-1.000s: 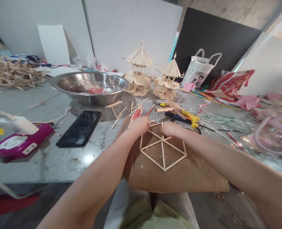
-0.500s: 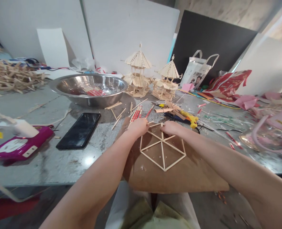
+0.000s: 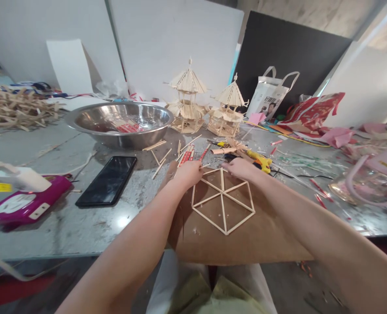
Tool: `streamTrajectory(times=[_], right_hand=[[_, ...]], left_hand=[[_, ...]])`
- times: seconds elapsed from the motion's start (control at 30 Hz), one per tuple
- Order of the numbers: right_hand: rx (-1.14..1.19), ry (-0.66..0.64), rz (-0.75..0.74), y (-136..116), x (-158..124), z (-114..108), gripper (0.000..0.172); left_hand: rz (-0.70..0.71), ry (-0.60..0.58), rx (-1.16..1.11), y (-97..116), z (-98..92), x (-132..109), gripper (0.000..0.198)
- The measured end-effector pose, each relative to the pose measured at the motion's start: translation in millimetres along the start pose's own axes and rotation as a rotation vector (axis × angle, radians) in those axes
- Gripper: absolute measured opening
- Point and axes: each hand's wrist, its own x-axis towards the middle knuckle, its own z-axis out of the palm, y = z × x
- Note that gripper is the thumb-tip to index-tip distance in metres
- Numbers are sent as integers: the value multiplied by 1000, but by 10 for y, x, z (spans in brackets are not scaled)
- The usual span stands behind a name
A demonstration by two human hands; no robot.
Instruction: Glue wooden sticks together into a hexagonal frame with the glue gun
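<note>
A flat hexagonal frame of thin wooden sticks with spokes (image 3: 223, 205) lies on a brown board (image 3: 245, 244). At the frame's upper left corner is my left hand (image 3: 189, 173), its fingers closed; what they pinch is hidden. My right hand (image 3: 239, 169) is just beyond the frame's top right edge, its fingers bent together, and what they hold is too small to make out. Red-marked sticks (image 3: 187, 155) lie just past my left hand. A yellow glue gun (image 3: 261, 160) rests to the right of my right hand.
Two stick pagodas (image 3: 189, 102) (image 3: 227, 109) stand at the back. A steel basin (image 3: 119, 124), a black phone (image 3: 107, 181) and a magenta device (image 3: 23, 198) are on the left. A clear container with a pink handle (image 3: 370, 183) is on the right, among scraps and bags.
My right hand has moved slightly up and right, off the top corner of the frame, which now shows more fully. My left hand has hardly moved.
</note>
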Motion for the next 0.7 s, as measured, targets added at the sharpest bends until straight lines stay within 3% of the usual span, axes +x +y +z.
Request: streamTrajectory(times=[0.1, 0.2, 0.3, 0.4, 0.5, 0.57, 0.63, 0.7], right_hand=[[0, 187, 179, 362, -94, -155, 56], [3, 398, 466, 774, -164, -156, 53], [47, 424, 575, 1020, -198, -56, 49], [38, 425, 449, 973, -225, 19, 46], [35, 407, 198, 724, -227, 56, 30], [27, 353, -39, 546, -189, 91, 23], [-92, 285, -429, 412, -112, 137, 27], [-184, 248, -625, 328, -11, 185, 28]], left_hand=[[-61, 60, -25, 19, -56, -17, 27], [-63, 112, -76, 46, -80, -30, 28], [-22, 121, -81, 63, -64, -36, 28], [-28, 88, -68, 65, -38, -39, 31], [-50, 48, -43, 58, -18, -37, 31], [-55, 6, -20, 52, -8, -34, 29], [-60, -37, 3, 46, -1, -31, 28], [-56, -66, 23, 41, 4, -28, 28]])
